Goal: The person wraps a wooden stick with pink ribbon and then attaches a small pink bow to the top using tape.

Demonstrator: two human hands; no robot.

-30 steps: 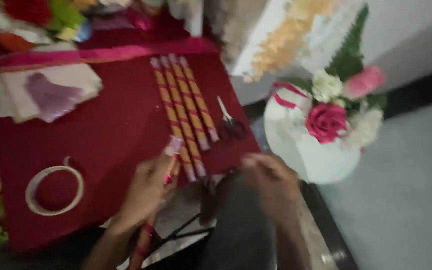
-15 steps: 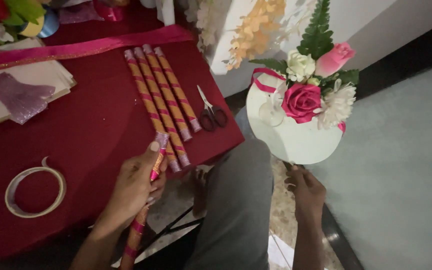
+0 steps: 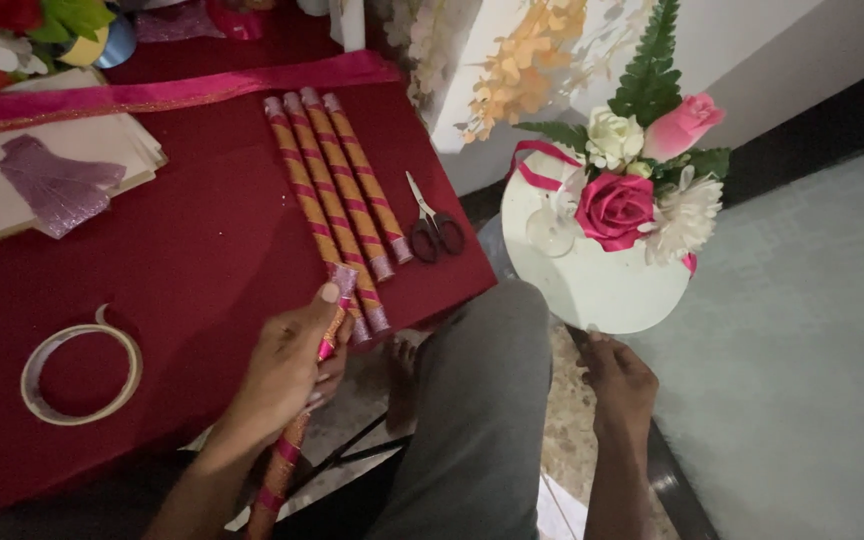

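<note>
arms: bare, no sleeves | legs: grey trousers (image 3: 482,420) | feet: bare

L hand (image 3: 287,375) round wrapped stick (image 3: 297,430), R hand (image 3: 620,380) under flower disc (image 3: 592,280) (touching).

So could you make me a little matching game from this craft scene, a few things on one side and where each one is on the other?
Things:
1. scissors
2. tape ring
3. wrapped stick
4. round white board with flowers

Places:
A. gripped in the left hand
B. held at its lower edge by the right hand
C. lying right of the row of sticks
D. flat on the red cloth, near its left edge

Pairs: 1-C, 2-D, 3-A, 4-B
</note>
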